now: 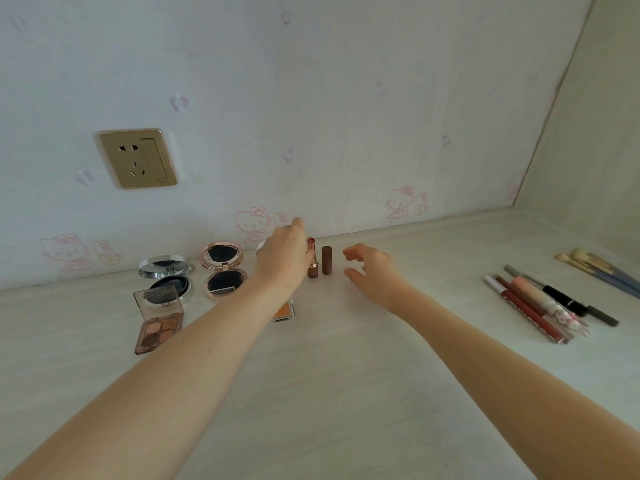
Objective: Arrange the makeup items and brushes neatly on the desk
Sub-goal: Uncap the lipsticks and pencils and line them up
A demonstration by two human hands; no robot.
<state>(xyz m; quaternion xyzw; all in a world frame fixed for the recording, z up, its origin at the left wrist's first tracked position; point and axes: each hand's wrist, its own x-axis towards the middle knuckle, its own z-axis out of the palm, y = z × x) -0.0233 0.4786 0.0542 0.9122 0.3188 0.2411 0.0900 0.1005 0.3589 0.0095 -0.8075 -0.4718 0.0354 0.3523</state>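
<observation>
Fingers of your right hand [372, 271] hang spread beside the brown cap [327, 260]; your left hand [285, 256] steadies the open lipstick [312, 258] upright on the surface [346, 393]. Compacts and pencils sit grouped; capping remains.

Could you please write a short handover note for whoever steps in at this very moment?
Left hand holds the uncapped lipstick upright by the wall. Right hand is open, empty, beside the standing cap.
Done: open compacts and eyeshadow palette grouped left.
Left: cap the lipstick; tidy the pencils and brushes on the right.
</observation>
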